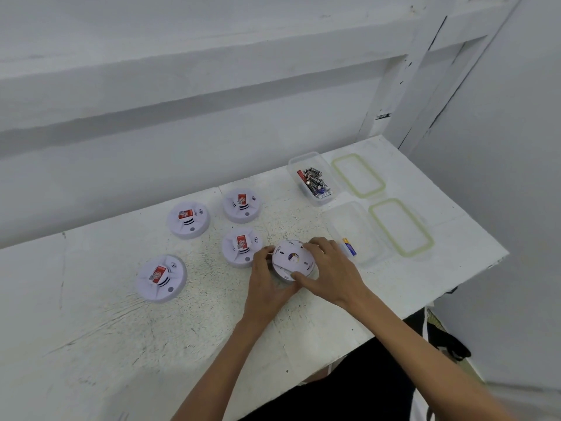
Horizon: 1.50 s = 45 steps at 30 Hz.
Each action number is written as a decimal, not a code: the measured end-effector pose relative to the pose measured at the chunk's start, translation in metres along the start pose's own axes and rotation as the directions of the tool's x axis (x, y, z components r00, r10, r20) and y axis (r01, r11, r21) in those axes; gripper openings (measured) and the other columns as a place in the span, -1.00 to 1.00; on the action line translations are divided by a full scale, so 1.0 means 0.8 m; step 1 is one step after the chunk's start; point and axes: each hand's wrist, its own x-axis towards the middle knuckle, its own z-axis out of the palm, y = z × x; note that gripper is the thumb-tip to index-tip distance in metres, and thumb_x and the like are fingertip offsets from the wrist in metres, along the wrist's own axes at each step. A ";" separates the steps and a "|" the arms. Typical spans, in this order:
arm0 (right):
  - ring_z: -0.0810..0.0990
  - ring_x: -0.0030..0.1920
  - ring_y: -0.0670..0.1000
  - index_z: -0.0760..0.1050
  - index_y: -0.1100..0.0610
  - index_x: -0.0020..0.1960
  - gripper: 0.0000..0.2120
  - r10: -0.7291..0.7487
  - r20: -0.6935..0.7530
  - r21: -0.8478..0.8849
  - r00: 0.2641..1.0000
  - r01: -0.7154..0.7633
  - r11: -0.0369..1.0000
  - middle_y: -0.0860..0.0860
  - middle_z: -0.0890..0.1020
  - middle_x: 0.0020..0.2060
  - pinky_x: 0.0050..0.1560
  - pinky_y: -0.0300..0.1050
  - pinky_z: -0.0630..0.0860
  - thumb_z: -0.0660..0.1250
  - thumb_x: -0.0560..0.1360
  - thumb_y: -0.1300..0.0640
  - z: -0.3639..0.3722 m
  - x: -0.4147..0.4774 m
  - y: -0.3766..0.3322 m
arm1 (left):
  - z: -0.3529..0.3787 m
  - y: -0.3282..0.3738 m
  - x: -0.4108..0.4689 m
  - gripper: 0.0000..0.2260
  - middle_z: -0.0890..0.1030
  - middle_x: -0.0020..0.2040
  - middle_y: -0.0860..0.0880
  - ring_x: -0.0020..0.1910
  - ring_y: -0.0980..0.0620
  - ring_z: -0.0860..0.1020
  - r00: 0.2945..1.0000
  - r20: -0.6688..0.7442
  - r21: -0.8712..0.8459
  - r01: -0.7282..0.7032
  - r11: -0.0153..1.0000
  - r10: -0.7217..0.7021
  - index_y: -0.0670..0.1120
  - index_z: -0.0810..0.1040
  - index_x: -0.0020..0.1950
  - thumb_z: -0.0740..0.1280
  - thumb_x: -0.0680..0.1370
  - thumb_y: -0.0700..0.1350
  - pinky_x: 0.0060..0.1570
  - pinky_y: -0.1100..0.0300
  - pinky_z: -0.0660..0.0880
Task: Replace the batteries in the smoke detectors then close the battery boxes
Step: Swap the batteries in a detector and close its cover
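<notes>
Scuffed table (pixel 91 344) spreads wide across the lower left, with four face-up detectors (pixel 161 278) above it. At centre, the left hand (pixel 267 278) and right hand (pixel 331 268) curl round an upturned detector (pixel 293 259), gripping its rim. To the right, a box of batteries (pixel 312 180), a second box (pixel 361 226) and two lids (pixel 400 227) crowd the table's right edge.

Smoke detectors: five. Four labelled detectors (pixel 188 219) (pixel 242 205) (pixel 242 246) (pixel 161 278) lie left of the hands. One inverted detector (pixel 293 259) is gripped by left hand (pixel 267 281) and right hand (pixel 332 268).

Clear boxes, right of the hands: two, far box (pixel 296 162) and near box (pixel 343 220).

Lids: two (pixel 358 174) (pixel 400 227).

Batteries: a heap (pixel 314 180) in the far box, count unclear; at least one battery (pixel 349 247) in the near box.
</notes>
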 end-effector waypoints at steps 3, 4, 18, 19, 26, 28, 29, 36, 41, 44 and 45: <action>0.40 0.24 -0.01 0.44 0.06 0.36 -0.38 0.043 0.019 0.029 0.999 -0.044 0.999 -0.05 0.45 0.27 0.06 -0.16 0.48 0.39 0.42 -0.26 0.004 0.002 0.004 | 0.002 0.001 0.001 -0.20 0.47 0.28 0.00 0.27 0.01 0.51 0.998 -0.013 0.051 -0.055 0.997 0.056 -0.13 0.35 0.40 0.63 0.32 0.14 0.20 0.24 0.53; 0.41 0.24 -0.01 0.46 0.05 0.35 -0.38 0.058 0.011 0.035 0.998 -0.058 0.998 -0.05 0.46 0.26 0.06 -0.17 0.47 0.40 0.41 -0.27 0.005 0.002 0.004 | 0.002 0.002 0.000 -0.20 0.46 0.29 0.02 0.28 0.02 0.49 0.997 -0.013 0.070 -0.076 0.995 0.077 -0.14 0.36 0.40 0.62 0.32 0.16 0.22 0.28 0.49; 0.45 0.30 -0.02 0.51 0.06 0.32 -0.39 0.137 0.022 0.091 0.990 -0.138 0.986 -0.07 0.51 0.32 0.20 -0.15 0.43 0.45 0.39 -0.25 0.011 0.007 -0.004 | 0.002 -0.006 0.000 -0.18 0.43 0.31 0.01 0.32 0.24 0.40 0.998 -0.029 0.139 -0.058 0.989 0.062 -0.15 0.39 0.42 0.59 0.32 0.22 0.23 0.46 0.38; 0.46 0.28 -0.02 0.51 0.06 0.31 -0.39 0.154 0.018 0.113 0.988 -0.155 0.981 -0.07 0.53 0.29 0.18 -0.14 0.45 0.45 0.38 -0.25 0.013 0.006 -0.005 | 0.002 -0.007 0.001 -0.19 0.44 0.30 0.01 0.31 0.26 0.40 0.998 -0.028 0.145 -0.056 0.988 0.061 -0.15 0.39 0.41 0.61 0.32 0.18 0.23 0.48 0.37; 0.52 0.02 0.03 0.47 0.13 0.12 -0.39 0.256 -0.051 0.077 0.965 -0.252 0.965 -0.02 0.59 -0.03 -0.13 -0.09 0.49 0.42 0.31 -0.31 0.030 0.009 -0.019 | 0.002 -0.005 -0.001 -0.25 0.47 0.27 -0.02 0.25 0.18 0.46 0.999 -0.019 0.122 -0.042 0.992 0.044 -0.15 0.42 0.37 0.64 0.29 0.04 0.18 0.47 0.38; 0.52 0.01 0.05 0.44 0.16 0.10 -0.41 0.270 -0.052 0.058 0.961 -0.267 0.962 0.01 0.58 -0.04 -0.15 -0.10 0.45 0.40 0.33 -0.30 0.033 0.011 -0.028 | 0.002 -0.004 -0.001 -0.25 0.48 0.27 -0.03 0.22 0.04 0.50 0.999 -0.014 0.113 -0.043 0.993 0.045 -0.14 0.42 0.37 0.59 0.30 0.10 0.18 0.35 0.46; 0.51 0.02 0.06 0.43 0.16 0.11 -0.42 0.280 -0.036 0.061 0.959 -0.278 0.959 0.01 0.57 -0.03 -0.14 -0.09 0.45 0.39 0.35 -0.28 0.032 0.012 -0.030 | 0.003 -0.004 -0.001 -0.26 0.49 0.25 -0.03 0.21 0.02 0.51 0.999 -0.017 0.108 -0.042 0.993 0.045 -0.14 0.42 0.36 0.58 0.29 0.12 0.17 0.29 0.49; 0.53 0.22 -0.06 0.28 -0.07 0.42 -0.47 -0.026 0.127 0.466 0.992 -0.036 0.884 -0.12 0.43 0.37 0.09 -0.06 0.59 0.29 0.49 0.16 0.008 -0.002 0.024 | -0.002 0.006 -0.002 -0.24 0.52 0.30 0.02 0.30 0.07 0.51 0.996 -0.090 0.017 0.006 1.000 -0.004 -0.08 0.43 0.42 0.53 0.38 0.32 0.23 0.17 0.53; 0.47 0.31 -0.17 0.45 0.03 0.36 -0.61 -0.182 -0.017 0.442 0.983 0.171 0.881 -0.15 0.39 0.43 0.11 -0.27 0.57 0.39 0.55 0.12 0.015 -0.012 0.043 | -0.008 0.010 -0.006 -0.45 0.61 0.21 0.02 0.18 0.08 0.60 0.994 -0.108 -0.070 -0.005 0.998 -0.002 -0.04 0.49 0.34 0.31 0.55 0.33 0.08 -0.01 0.62; 0.58 0.18 -0.14 0.52 0.08 0.30 -0.68 -0.077 -0.039 0.577 0.996 0.086 0.812 -0.12 0.59 0.21 0.06 -0.19 0.61 0.39 0.57 0.07 0.020 -0.012 0.039 | -0.013 0.015 -0.008 -0.51 0.62 0.19 -0.01 0.14 0.01 0.61 0.995 -0.104 -0.091 -0.002 0.996 -0.008 -0.06 0.46 0.39 0.22 0.62 0.24 0.09 0.06 0.60; 0.60 0.14 -0.15 0.52 0.07 0.29 -0.69 -0.022 -0.019 0.623 1.000 0.029 0.782 -0.13 0.63 0.14 0.05 -0.19 0.62 0.39 0.57 0.05 0.020 -0.012 0.035 | -0.013 0.016 -0.007 -0.58 0.62 0.17 -0.02 0.11 -0.01 0.61 0.996 -0.093 -0.087 -0.008 0.996 0.000 -0.07 0.47 0.39 0.21 0.63 0.14 0.07 0.09 0.58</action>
